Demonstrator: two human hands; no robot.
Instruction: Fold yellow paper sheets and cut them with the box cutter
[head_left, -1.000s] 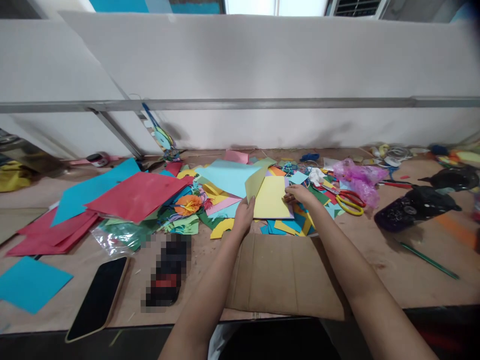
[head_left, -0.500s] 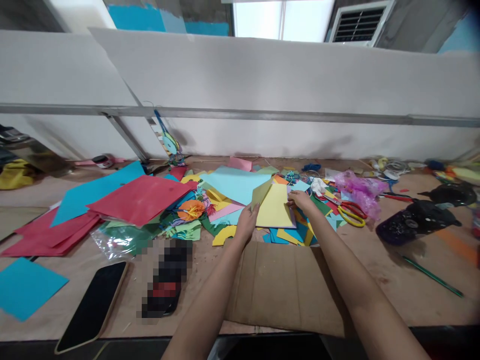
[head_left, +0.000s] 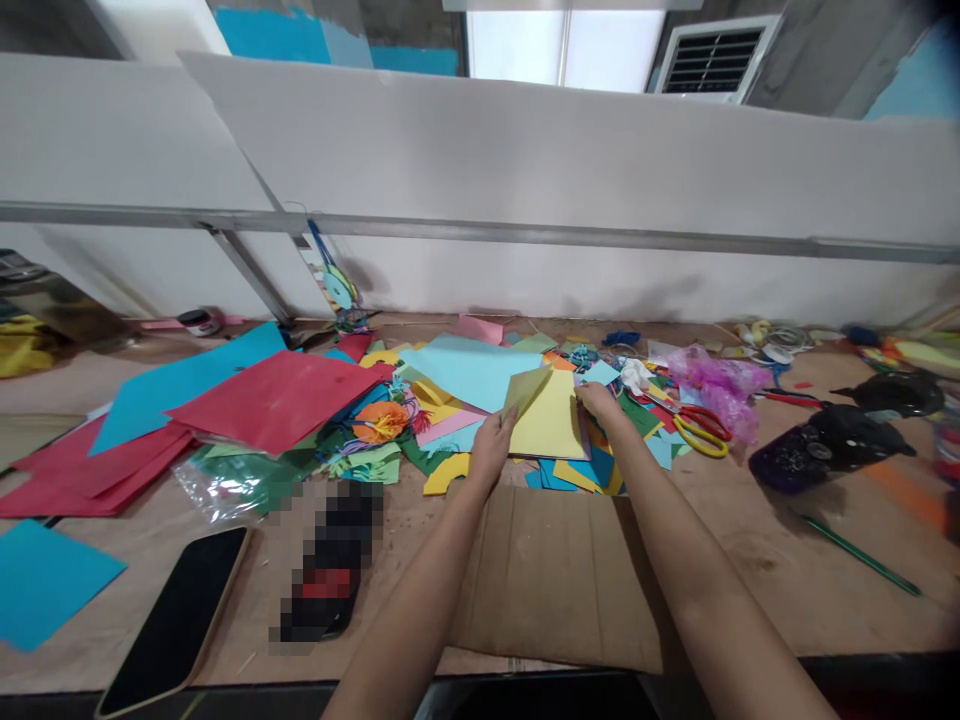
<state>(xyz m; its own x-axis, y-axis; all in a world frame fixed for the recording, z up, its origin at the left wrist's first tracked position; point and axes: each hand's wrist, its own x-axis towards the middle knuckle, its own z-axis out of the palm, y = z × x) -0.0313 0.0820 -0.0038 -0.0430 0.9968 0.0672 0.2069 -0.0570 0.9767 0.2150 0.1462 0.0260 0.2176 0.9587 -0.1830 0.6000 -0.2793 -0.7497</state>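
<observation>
A yellow paper sheet (head_left: 553,420) lies between my hands, its left part lifted and folded over. My left hand (head_left: 493,440) is closed on that raised left edge. On the far side, my right hand (head_left: 598,402) pinches the sheet's right edge, where a thin lilac layer shows beneath. Under and behind the sheet spreads a light blue sheet (head_left: 472,370). A piece of brown cardboard (head_left: 559,580) lies flat below my forearms. Blue and yellow paper scraps (head_left: 581,472) peek out between the sheet and the cardboard.
Red sheets (head_left: 277,400), a phone (head_left: 180,610) and a pixelated dark object (head_left: 330,570) lie to the left. Scissors (head_left: 697,425), a pink plastic bag (head_left: 724,385), a dark purple bottle (head_left: 799,460) and a green pencil (head_left: 859,553) lie to the right. A white wall panel (head_left: 525,160) stands behind.
The view has shifted slightly. Both hands keep their hold on the yellow sheet, and its folded left part leans a little farther to the right.
</observation>
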